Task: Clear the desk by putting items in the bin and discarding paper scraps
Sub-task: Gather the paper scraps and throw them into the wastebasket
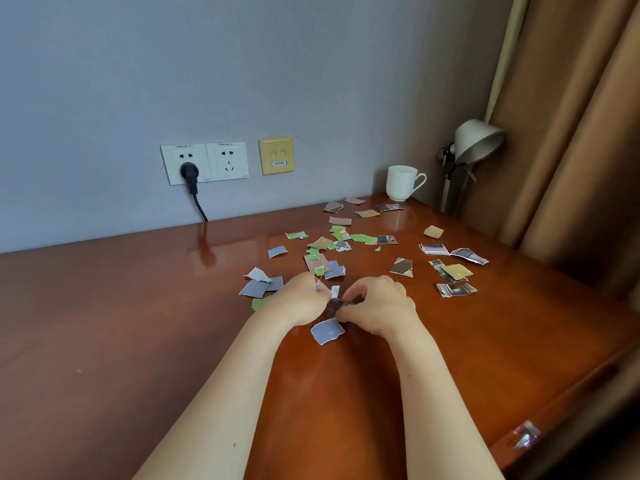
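Several torn paper scraps (341,242), green, grey-blue, tan and photo-printed, lie scattered over the brown wooden desk (138,323). My left hand (299,301) and my right hand (379,306) meet at the middle of the desk, both pinching a small bunch of scraps (334,303) between them. A grey-blue scrap (327,331) lies flat just below the hands. More grey-blue and green scraps (259,287) sit to the left of my left hand. No bin is in view.
A white mug (401,183) stands at the desk's back right, beside a silver desk lamp (474,143). Wall sockets with a black plug (189,173) are behind. A brown curtain (571,133) hangs right. The desk's right edge (554,393) runs diagonally.
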A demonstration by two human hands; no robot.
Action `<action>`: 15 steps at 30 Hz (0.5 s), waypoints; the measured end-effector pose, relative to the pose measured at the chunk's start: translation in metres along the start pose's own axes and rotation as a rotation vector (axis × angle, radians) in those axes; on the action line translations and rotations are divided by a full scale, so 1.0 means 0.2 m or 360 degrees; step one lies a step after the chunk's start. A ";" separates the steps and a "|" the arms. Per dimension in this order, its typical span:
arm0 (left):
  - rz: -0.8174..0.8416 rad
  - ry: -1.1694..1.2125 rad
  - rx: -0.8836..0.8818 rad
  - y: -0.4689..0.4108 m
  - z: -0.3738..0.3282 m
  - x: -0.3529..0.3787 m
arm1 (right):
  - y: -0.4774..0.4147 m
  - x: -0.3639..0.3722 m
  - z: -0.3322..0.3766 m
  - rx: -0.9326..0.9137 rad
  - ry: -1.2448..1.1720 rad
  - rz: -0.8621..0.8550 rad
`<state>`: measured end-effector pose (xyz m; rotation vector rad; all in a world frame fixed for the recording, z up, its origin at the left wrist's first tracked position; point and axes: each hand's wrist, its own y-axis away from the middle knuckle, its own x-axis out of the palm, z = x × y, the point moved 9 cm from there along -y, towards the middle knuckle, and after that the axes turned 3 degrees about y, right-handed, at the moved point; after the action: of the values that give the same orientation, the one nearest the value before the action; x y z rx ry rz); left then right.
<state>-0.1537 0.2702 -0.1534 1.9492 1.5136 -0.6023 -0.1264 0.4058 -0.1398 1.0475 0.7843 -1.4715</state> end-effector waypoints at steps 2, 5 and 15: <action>-0.0015 0.0115 -0.0058 -0.01 0.00 0.00 | -0.01 0.01 0.01 -0.0023 -0.0011 0.0031; -0.0028 0.0490 -0.0186 0.00 0.03 -0.02 | -0.01 0.04 0.02 -0.0045 -0.0109 0.0053; -0.0057 0.1124 -0.0290 0.04 0.01 -0.05 | 0.00 -0.04 -0.02 -0.0025 -0.0882 -0.0115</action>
<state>-0.1487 0.2601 -0.1464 2.0970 1.9248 0.2513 -0.1264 0.4125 -0.1341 0.5548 0.4359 -1.7050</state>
